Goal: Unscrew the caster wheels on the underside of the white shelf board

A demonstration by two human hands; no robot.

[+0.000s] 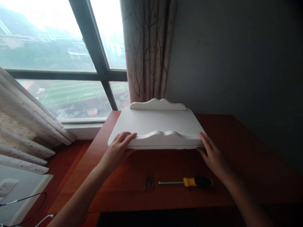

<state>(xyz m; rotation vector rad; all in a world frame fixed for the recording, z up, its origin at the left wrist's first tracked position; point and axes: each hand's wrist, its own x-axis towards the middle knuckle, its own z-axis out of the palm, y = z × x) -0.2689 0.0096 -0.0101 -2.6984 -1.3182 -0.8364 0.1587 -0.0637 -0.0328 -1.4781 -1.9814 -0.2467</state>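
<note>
A white board (156, 120) with rounded corners lies on the wooden table. It has a raised wavy strip along its far edge and another wavy strip (163, 138) along its near edge. My left hand (119, 145) holds the near left part, fingers on top and thumb under the edge. At the near right corner, my right hand (211, 153) has its fingers over the top and its thumb below. Nearer to me lie a yellow and black screwdriver (187, 182), its shaft pointing left, and three small dark screws (149, 182).
The reddish-brown table (113, 192) stands against a grey wall (224, 56). Behind it hangs a curtain (149, 50) with a branch pattern. A large window (54, 50) is on the left, with another curtain (23, 119). A wall socket (7, 188) and a black cable are at lower left.
</note>
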